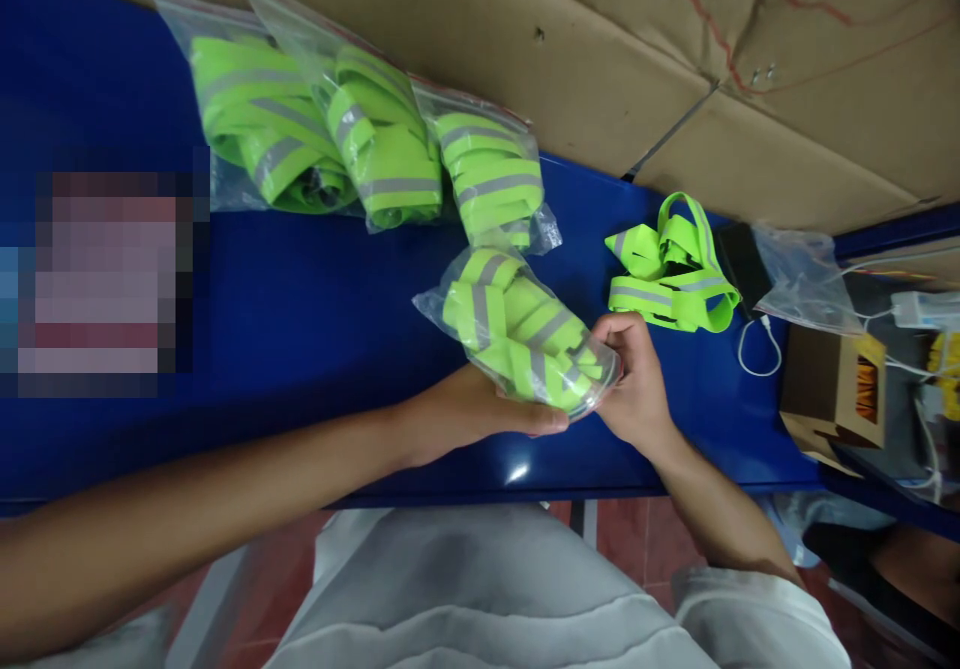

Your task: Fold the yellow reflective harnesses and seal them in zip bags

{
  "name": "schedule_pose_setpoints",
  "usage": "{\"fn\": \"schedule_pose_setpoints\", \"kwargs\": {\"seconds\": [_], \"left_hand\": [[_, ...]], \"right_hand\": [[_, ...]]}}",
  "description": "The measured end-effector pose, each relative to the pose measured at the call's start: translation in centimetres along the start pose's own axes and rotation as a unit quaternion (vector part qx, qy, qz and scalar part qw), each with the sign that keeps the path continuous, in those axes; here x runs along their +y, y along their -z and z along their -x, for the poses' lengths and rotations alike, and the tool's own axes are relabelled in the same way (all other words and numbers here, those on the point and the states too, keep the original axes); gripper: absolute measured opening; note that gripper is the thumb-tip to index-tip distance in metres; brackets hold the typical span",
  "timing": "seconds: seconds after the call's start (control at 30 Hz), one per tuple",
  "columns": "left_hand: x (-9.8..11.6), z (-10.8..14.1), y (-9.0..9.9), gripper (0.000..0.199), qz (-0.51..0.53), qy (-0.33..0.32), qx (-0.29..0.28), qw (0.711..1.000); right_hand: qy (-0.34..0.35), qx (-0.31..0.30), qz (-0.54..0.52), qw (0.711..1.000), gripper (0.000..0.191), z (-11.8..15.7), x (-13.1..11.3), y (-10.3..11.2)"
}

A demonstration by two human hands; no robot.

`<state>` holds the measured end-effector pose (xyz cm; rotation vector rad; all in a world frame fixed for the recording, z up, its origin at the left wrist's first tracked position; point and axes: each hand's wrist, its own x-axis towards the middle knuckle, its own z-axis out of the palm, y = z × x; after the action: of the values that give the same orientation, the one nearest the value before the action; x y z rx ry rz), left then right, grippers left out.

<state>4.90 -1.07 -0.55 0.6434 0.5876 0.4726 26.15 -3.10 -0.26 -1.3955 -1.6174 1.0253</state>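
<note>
Between my hands is a clear zip bag [517, 334] holding a folded neon-green reflective strap with grey stripes. My left hand [499, 409] supports it from below, thumb along its near edge. My right hand [634, 379] has its fingers closed on the bag's right end, at the opening side. Behind it on the blue table lie three more bagged reflective straps: a left one [262, 119], a middle one [386, 139] and a right one [491, 174]. To the right of my hands lies a loose reflective strap [675, 279], unbagged and loosely coiled.
The blue table [300, 329] backs onto a cardboard panel [585, 69]. At the right are a black object [742, 264], an empty clear bag [806, 274], a white cable [759, 349] and a cardboard box [832, 389]. A blurred-out patch covers something at the left.
</note>
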Motion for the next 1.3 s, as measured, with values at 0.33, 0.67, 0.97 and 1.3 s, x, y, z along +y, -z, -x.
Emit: {"fn": "schedule_pose_setpoints", "kwargs": {"seconds": [0.33, 0.67, 0.97, 1.3], "left_hand": [[0.4, 0.1, 0.4, 0.033, 0.01, 0.01, -0.026, 1.0], [-0.8, -0.3, -0.4, 0.038, -0.017, 0.015, -0.033, 0.999], [-1.4, 2.3, -1.1, 0.026, -0.405, -0.184, -0.112, 0.889], [1.2, 1.8, 1.3, 0.038, -0.673, -0.529, 0.105, 0.506]], "right_hand": [[0.04, -0.152, -0.015, 0.988, 0.062, -0.5, -0.9, 2.6], [0.069, 0.041, 0.123, 0.989, 0.039, 0.5, -1.0, -0.7], [-0.061, 0.101, 0.042, 0.992, 0.055, -1.0, -1.4, 0.6], [-0.042, -0.213, -0.219, 0.951, 0.056, 1.3, -2.7, 2.5]]}}
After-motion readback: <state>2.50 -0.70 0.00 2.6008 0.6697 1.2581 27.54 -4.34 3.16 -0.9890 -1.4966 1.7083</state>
